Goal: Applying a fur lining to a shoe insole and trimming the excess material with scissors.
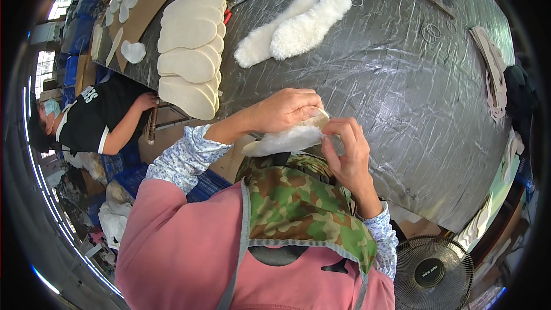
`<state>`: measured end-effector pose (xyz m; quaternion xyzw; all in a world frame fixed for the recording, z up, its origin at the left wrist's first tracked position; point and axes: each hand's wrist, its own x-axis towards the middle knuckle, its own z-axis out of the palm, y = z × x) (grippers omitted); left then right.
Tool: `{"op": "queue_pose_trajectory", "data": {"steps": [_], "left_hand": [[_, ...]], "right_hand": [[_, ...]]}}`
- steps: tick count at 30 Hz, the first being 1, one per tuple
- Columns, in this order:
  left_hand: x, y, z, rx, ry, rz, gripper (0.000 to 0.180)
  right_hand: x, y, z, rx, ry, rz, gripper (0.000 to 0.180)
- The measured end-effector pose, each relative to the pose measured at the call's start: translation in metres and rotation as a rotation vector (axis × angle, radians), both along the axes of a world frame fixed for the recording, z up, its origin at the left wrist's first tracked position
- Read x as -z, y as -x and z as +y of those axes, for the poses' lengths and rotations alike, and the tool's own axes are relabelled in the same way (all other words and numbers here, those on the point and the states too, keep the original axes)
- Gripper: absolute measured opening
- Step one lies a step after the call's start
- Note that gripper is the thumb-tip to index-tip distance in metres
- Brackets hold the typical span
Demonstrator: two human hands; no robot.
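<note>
Assembly step in hand: left hand (287, 109) and right hand (347, 149) pinch fleece insole (284, 140) near table edge (402, 189); next, press backing flat.

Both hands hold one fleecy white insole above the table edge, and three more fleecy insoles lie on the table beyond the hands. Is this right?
Not quite. The head view shows two fleecy insoles lying on the table beyond the hands, not three. The rest holds: the left hand and right hand hold one fleecy white insole above the table edge.
</note>
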<state>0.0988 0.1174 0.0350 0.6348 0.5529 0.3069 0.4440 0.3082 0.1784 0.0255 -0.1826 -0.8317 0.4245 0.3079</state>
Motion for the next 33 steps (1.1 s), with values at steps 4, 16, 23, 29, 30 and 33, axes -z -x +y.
{"op": "queue_pose_trajectory", "data": {"steps": [4, 16, 23, 29, 30, 33], "left_hand": [[-0.002, -0.006, -0.004, -0.072, -0.035, -0.057, 0.023], [-0.018, -0.011, -0.030, -0.303, 0.213, -0.190, 0.017], [-0.016, -0.015, -0.035, -0.376, 0.170, -0.220, 0.014], [-0.016, -0.017, -0.036, -0.402, 0.167, -0.189, 0.012], [-0.016, -0.018, -0.036, -0.401, 0.167, -0.186, 0.012], [-0.017, -0.018, -0.036, -0.416, 0.177, -0.182, 0.011]], "right_hand": [[0.004, 0.007, -0.003, 0.053, 0.094, 0.023, 0.029], [0.009, 0.008, -0.004, 0.150, 0.203, 0.064, 0.033], [0.003, 0.007, -0.005, 0.138, 0.149, 0.024, 0.034], [0.014, 0.011, -0.009, 0.153, 0.133, 0.059, 0.027], [0.013, 0.012, -0.009, 0.145, 0.139, 0.052, 0.025], [0.013, 0.013, -0.011, 0.174, 0.118, 0.065, 0.024]]}}
